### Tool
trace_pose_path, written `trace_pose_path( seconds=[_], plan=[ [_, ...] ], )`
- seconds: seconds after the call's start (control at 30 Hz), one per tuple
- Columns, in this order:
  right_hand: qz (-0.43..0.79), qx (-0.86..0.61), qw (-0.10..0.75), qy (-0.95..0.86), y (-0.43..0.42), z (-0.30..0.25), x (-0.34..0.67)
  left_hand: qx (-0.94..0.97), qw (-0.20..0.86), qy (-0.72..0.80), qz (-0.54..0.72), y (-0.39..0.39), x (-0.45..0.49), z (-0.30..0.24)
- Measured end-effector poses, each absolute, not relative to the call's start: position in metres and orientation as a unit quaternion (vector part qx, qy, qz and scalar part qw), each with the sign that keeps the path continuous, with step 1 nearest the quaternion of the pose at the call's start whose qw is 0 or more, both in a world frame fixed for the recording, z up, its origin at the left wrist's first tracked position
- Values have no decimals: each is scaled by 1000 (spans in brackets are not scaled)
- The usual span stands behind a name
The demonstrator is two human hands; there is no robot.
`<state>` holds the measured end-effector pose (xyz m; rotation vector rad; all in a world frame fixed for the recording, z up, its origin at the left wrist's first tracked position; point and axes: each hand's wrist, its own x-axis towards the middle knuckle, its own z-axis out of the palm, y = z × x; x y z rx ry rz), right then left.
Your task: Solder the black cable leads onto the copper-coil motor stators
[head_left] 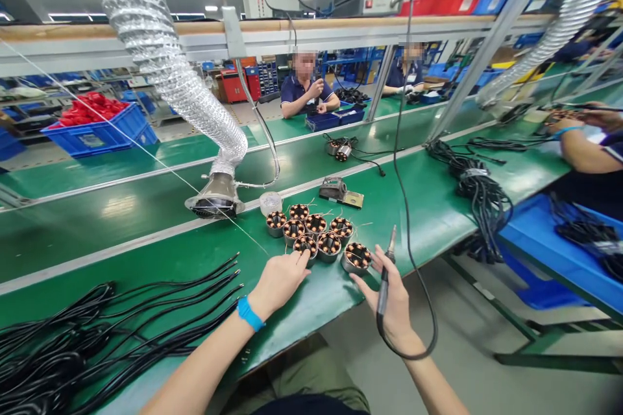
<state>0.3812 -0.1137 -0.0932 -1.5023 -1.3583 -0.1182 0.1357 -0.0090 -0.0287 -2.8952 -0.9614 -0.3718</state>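
Note:
Several motor stators with copper windings stand in a cluster on the green bench. My left hand [283, 277], a blue band at its wrist, has its fingertips closed on the near rim of one stator [305, 244]. A soldering iron [383, 292] rests in the grip of my right hand [396, 305], its tip pointing up and away. The thumb and fingers of that hand reach around the right side of another stator [357, 255]; whether they press on it I cannot tell. A strand of solder wire [248, 233] slants down toward my left hand.
Black cables [53, 350] lie at left, and a cable bundle [479, 191] at right. Behind the stators are an iron stand [341, 192], a clear round spool [270, 203] and a fume duct hood [217, 196]. The iron's cord [403, 188] hangs down. Co-workers sit across and at right.

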Motion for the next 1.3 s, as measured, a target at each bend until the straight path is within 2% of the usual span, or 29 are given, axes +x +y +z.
trace_pose_path(
  seconds=[0.53,0.87,1.2,1.3],
  plan=[
    [-23,-634,522,-570,-45,-91,387,-935,80,-319,-128,35,142,-40],
    [46,-617,530,-579,-3,-86,390,-915,43,-390,-96,51,150,-37],
    [-104,-631,566,-521,-64,-75,364,-902,41,-422,-78,-33,120,-31],
    [-120,-607,570,-541,-79,-67,334,-881,5,-459,-115,-51,108,-28]
  ],
)
